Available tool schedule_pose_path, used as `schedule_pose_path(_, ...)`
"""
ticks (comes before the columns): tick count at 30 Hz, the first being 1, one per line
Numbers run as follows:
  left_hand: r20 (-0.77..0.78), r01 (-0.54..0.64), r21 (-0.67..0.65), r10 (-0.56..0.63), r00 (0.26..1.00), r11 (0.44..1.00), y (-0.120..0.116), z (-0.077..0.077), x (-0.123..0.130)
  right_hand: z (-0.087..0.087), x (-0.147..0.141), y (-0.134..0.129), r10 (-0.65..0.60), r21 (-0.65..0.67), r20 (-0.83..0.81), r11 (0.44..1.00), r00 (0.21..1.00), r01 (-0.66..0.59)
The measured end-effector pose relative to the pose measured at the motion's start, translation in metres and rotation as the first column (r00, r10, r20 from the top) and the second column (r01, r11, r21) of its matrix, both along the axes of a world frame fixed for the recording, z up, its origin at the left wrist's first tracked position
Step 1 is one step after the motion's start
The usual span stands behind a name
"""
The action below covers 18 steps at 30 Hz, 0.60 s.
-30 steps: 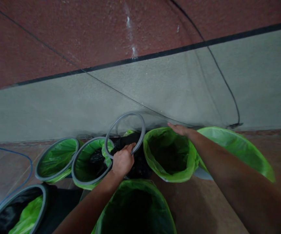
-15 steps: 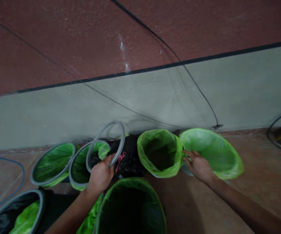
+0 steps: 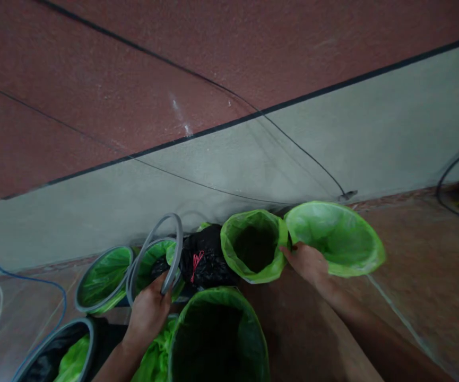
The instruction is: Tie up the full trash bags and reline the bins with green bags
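My left hand (image 3: 149, 305) grips a grey ring (image 3: 178, 239), held up on edge in front of a bin lined with a green bag (image 3: 153, 254). My right hand (image 3: 309, 261) pinches the edge of the green liner on a round bin (image 3: 255, 241), its fingertips partly hidden. Just right of it, a wider green-lined bin (image 3: 336, 239) stands with its liner folded over the rim. Between my hands lies a black plastic bag (image 3: 211, 265) with a pink tie (image 3: 196, 264). Nearest me, a large dark bin with a green liner (image 3: 219, 339) stands open-topped.
Left are another green-lined bin with a grey rim (image 3: 104, 278) and a bin holding black and green plastic (image 3: 74, 361). A blue cable (image 3: 34, 280) runs over the tiled floor. Thin black cables cross the red and grey wall (image 3: 213, 164). A black coil (image 3: 440, 191) lies far right.
The view has tilted and shifted. The grey ring has turned and come lower, still in my left hand. My right hand has slid slightly along the round bin's liner edge.
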<state>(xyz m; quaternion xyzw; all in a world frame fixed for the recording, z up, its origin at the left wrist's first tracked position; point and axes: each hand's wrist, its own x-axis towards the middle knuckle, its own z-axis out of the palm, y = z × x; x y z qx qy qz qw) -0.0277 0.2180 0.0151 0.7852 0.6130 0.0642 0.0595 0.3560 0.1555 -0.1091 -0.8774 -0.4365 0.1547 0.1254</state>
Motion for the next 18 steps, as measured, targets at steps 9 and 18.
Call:
schedule_pose_path(9,0.012,0.024,-0.042,-0.023,1.0,0.999,-0.008,0.035,0.016,-0.004,-0.015,-0.017,0.012,0.237,-0.018,0.972,1.0,-0.008)
schedule_pose_path(18,0.184,0.113,-0.027,-0.107,0.977,0.993,-0.064,0.055,0.054,-0.011,-0.007,-0.021,0.448,0.302,-0.06,0.86,0.892,-0.412)
